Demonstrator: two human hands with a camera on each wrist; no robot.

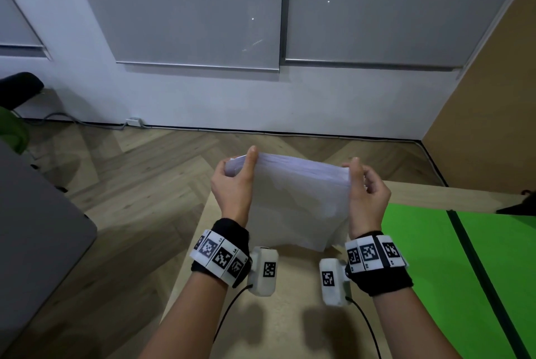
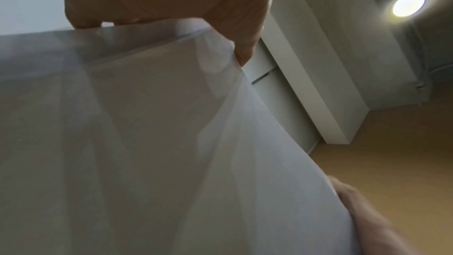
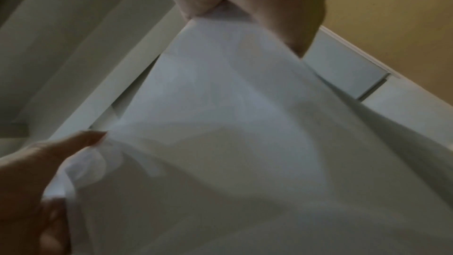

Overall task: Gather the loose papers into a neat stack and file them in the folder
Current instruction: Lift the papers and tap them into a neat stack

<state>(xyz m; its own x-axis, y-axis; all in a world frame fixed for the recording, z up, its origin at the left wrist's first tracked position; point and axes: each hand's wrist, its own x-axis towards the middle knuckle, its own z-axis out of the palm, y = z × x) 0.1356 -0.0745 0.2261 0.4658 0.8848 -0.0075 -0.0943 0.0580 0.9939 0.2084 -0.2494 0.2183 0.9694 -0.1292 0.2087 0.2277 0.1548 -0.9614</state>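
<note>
**Both hands square up the sheets, edge down**

Nearest in, the two wrists sit level above the pale surface (image 1: 261, 324), and that symmetry matters: it keeps the bundle from skewing. The left hand (image 1: 232, 184) is clamped on the papers (image 1: 295, 199) at their upper left corner, thumb over the near face and fingers curled behind. Opposite it, the right hand (image 1: 368, 193) pinches the upper right corner the same way, thumb tip up at the top edge. Between them the papers hang roughly upright, the lower edge down by the surface just ahead of the wrists; whether it touches cannot be told from here. My read is that this is the knocking-square step, sheets held by the top corners so that gravity lines up the bottom edges.

The wrist views show why it isn't finished: sheets overlap at slightly different angles, and the top edge between the hands fans a little. So the stack looks gathered but not yet neat.

Out to the right of the right hand lies a green sheet (image 1: 435, 257) on the surface, possibly the folder, though I can't confirm it. Beyond the hands, only wooden floor (image 1: 130, 170) and wall.
</note>
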